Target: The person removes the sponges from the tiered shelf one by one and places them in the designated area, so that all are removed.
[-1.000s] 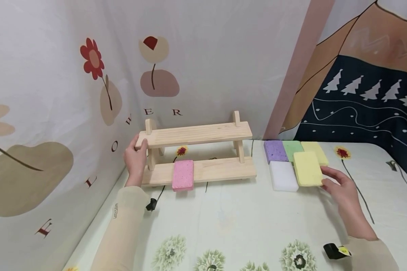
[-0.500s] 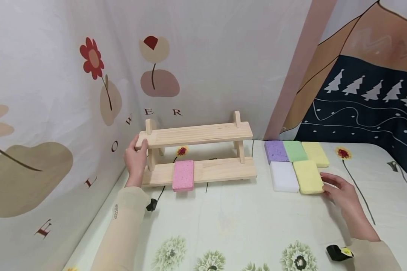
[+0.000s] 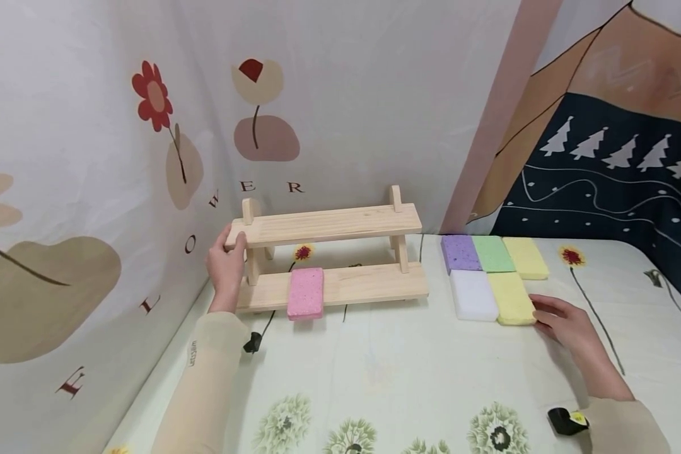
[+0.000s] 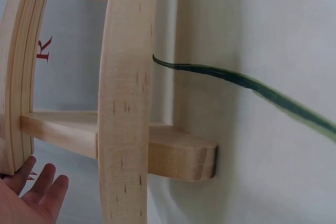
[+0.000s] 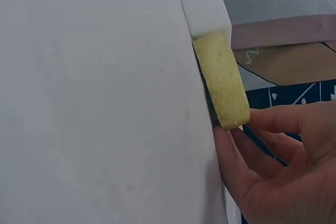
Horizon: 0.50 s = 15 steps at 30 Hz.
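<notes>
My left hand [image 3: 226,268] holds the left end of the two-tier wooden shelf [image 3: 329,226], thumb at the front edge of the upper board. In the left wrist view, several fingers [image 4: 44,192] extend beside that board's end. A pink sponge [image 3: 305,293] lies on the lower board, its front end jutting past the edge. My right hand [image 3: 564,325] pinches the near right corner of a yellow sponge [image 3: 512,298] low at the table. That sponge lines up beside a white sponge [image 3: 473,295]; the right wrist view shows the yellow sponge [image 5: 223,82] edge-on between thumb and finger.
Behind the white and yellow sponges runs a row with a purple sponge [image 3: 461,253], a green sponge [image 3: 492,253] and a second yellow sponge [image 3: 525,257]. A printed curtain [image 3: 346,94] hangs behind the shelf. The flower-patterned cloth [image 3: 408,372] covers the table.
The yellow sponge in my right hand has come down from a raised, overlapping position and moved slightly toward me, ending alongside the white one. My left hand and the shelf have stayed put.
</notes>
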Tool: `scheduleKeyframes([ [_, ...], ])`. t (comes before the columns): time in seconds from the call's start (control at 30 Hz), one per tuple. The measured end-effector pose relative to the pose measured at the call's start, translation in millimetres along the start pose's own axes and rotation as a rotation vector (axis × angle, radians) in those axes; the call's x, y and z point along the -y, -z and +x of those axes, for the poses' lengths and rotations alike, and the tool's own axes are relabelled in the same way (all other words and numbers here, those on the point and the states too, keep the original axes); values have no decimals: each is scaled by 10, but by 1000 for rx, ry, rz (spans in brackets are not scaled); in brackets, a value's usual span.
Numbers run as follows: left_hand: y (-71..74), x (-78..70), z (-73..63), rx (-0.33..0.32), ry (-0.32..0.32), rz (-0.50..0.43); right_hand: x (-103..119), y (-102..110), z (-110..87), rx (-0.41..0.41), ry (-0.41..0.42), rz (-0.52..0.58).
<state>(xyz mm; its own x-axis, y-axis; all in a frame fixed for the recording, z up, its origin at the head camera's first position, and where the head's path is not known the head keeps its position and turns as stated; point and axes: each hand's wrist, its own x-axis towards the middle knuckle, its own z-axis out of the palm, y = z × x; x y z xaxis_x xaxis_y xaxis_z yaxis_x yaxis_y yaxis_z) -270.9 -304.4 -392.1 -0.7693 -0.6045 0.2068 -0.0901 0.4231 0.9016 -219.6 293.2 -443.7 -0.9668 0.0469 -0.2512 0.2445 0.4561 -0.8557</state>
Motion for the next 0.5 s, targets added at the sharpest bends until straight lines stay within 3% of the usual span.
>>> scheduleKeyframes([
  [0.3,-4,-8,2,-4,-2,5,7,-4,11,16,11,-59],
  [0.5,-2,-5,3,6,12,-14,7,-15,27,-14,10,-66],
])
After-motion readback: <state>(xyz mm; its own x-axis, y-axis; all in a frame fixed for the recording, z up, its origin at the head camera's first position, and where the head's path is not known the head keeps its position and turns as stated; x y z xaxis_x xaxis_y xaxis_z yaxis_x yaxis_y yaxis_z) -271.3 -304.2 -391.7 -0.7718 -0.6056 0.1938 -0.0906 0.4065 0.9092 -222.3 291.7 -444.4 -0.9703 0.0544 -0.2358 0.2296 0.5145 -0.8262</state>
